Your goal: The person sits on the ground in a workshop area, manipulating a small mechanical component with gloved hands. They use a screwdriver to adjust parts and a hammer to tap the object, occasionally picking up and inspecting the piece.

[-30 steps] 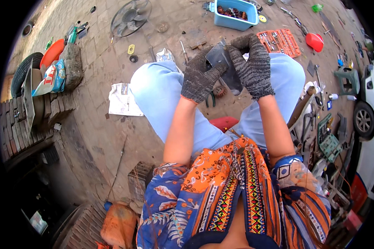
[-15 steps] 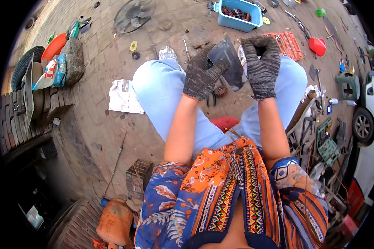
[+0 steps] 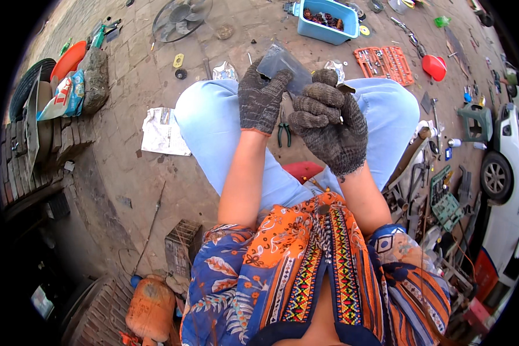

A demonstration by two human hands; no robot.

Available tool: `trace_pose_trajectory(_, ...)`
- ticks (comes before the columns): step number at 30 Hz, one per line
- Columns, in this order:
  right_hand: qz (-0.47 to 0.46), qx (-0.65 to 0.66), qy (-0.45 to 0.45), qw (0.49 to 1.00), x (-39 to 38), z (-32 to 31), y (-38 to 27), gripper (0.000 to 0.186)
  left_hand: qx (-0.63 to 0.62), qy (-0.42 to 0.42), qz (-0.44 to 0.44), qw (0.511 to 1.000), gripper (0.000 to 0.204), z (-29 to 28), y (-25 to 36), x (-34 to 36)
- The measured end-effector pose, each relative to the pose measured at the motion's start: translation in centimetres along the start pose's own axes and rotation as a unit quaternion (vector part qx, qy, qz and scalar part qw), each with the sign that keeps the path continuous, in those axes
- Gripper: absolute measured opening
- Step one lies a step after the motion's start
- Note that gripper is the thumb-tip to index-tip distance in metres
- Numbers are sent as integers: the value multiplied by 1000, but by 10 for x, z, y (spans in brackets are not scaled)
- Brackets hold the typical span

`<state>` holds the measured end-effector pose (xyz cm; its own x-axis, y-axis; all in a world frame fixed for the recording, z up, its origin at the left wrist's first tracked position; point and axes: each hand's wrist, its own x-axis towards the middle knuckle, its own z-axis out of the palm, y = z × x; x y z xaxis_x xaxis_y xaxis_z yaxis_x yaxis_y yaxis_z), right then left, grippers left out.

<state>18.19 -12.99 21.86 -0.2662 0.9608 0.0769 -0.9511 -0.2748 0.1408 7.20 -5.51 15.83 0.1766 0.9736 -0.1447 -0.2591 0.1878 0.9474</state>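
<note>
My left hand point(image 3: 259, 99), in a dark grey knitted glove, grips a flat dark sheet piece point(image 3: 284, 60) by its left side, holding it up between my knees. My right hand point(image 3: 330, 124), gloved alike, is closed just below and right of that piece; a small pale tip point(image 3: 341, 119) shows among its curled fingers, too small to name. Below the sheet piece, pliers with green-and-black handles point(image 3: 284, 134) lie on the paving, partly hidden. A crumpled foil-like packet point(image 3: 225, 71) lies just beyond my left knee.
A blue tub of rusty parts point(image 3: 326, 23), an orange socket set point(image 3: 382, 64), a fan point(image 3: 178, 21) and a red container point(image 3: 434, 68) lie ahead. Left are a tyre point(image 3: 23, 98) and bricks point(image 3: 20, 167); right, scattered tools point(image 3: 444, 205) and a white car point(image 3: 507, 225).
My right hand has left the sheet piece, moved down toward me and turned, its fingers now curled. My left hand still holds the piece, now tilted differently and slightly further left.
</note>
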Motion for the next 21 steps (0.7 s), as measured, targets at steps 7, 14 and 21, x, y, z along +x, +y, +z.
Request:
trace_pose_trajectory(7, -4, -29, 7, 1000, -4, 5, 1, 16, -28, -11, -3, 1000, 43, 2, -4, 0)
trace_pose_trajectory(14, 92, 81, 5, 992, -14, -3, 51, 25, 65, -26, 12, 998, 41, -1, -14, 4)
trace_pose_trajectory(21, 231, 108, 52, 966, -34, -14, 101, 23, 131, 31, 182, 974, 38, 18, -34, 5)
